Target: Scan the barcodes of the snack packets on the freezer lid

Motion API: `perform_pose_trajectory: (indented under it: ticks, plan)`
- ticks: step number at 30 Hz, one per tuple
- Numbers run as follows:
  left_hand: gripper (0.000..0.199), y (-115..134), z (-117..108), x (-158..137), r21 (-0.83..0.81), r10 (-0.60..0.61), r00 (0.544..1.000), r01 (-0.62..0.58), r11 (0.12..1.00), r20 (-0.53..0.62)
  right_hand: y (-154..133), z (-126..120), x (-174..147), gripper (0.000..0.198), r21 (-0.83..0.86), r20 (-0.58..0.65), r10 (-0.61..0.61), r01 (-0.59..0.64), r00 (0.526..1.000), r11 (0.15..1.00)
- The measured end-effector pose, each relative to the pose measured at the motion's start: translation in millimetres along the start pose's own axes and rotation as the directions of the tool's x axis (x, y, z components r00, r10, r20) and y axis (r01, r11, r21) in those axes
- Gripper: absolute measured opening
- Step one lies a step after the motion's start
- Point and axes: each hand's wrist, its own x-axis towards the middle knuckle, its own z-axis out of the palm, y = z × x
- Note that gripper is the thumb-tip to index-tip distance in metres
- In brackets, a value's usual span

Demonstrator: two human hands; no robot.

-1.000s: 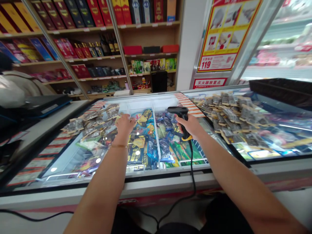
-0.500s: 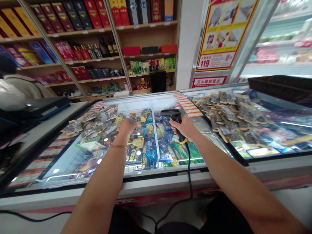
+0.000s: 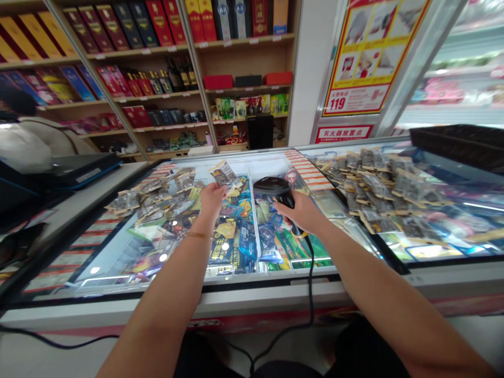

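Observation:
My left hand (image 3: 213,198) pinches a small clear packet (image 3: 226,175) with dark contents and a tan edge, held up over the glass top of a chest freezer (image 3: 232,290). Wrapped around the handle of a black barcode scanner (image 3: 272,185) is my right hand (image 3: 301,211). The scanner's head points left, toward the packet, with a gap between them. Its black cable (image 3: 311,286) drops over the freezer's front edge. Similar packets lie in a loose pile (image 3: 151,197) on the glass at left and in a larger pile (image 3: 380,184) at right.
A black tray (image 3: 459,149) rests on the freezer at the far right. At left stand a counter with dark equipment (image 3: 84,170) and a person (image 3: 51,134). Shelves with boxes and bottles (image 3: 157,79) line the back. Colourful frozen packs (image 3: 246,239) show under the glass.
My left hand has raised and turned the packet, so more of its face shows. The scanner's head has tipped and moved slightly left. The whole view has shifted a little.

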Motion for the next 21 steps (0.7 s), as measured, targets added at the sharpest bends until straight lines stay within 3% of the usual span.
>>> perform_pose_trajectory:
  ticks: [21]
  plan:
    - [0.019, -0.1, 2.1, -3.3, -0.017, -0.041, 0.999, 0.041, 0.999, 0.032, 3.1, 1.8, 1.2, 0.014, -0.068, 0.039, 0.004, -0.001, 0.999, 0.998]
